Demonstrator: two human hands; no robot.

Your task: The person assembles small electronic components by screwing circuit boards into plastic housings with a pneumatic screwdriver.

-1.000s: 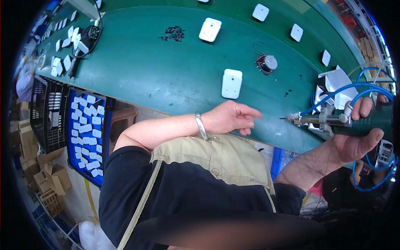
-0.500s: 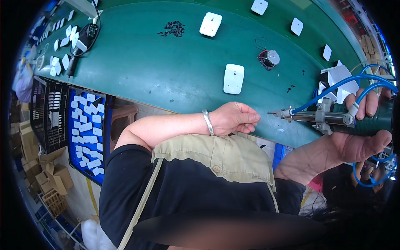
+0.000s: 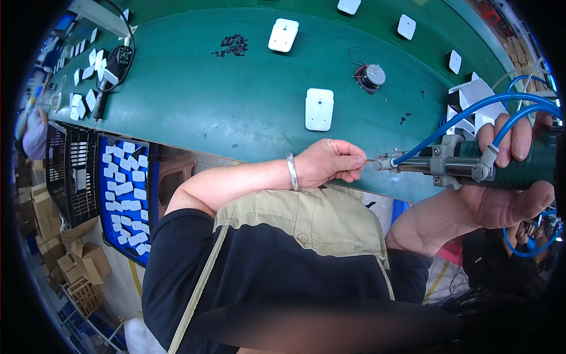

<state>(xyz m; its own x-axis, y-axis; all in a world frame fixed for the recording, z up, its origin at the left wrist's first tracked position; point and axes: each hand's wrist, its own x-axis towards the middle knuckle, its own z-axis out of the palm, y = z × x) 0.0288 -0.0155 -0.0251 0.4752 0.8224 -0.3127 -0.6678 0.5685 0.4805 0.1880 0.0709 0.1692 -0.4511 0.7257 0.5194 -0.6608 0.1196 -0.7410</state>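
My left hand (image 3: 331,163) is closed in a pinch over the near edge of the green table. Whatever its fingertips pinch is too small to make out. My right hand (image 3: 498,203) wraps round the green body of an air screwdriver (image 3: 451,165), which lies level with its thin bit pointing left. The bit's tip meets the pinched fingertips of my left hand. Just beyond, a white rounded box (image 3: 319,110) lies on the table. Farther right sits a round black and silver part (image 3: 372,76) with thin wires.
Black screws (image 3: 231,46) lie heaped at the back, near another white box (image 3: 283,35). Blue air hoses (image 3: 483,106) arch over the right side. White pieces (image 3: 489,97) stand behind the tool. At left are a blue tray (image 3: 147,194) of white parts and a black crate (image 3: 73,171).
The screwdriver has moved left, and its bit has closed the gap to my left fingertips. My left hand keeps its pinch. The whole view has shifted slightly.
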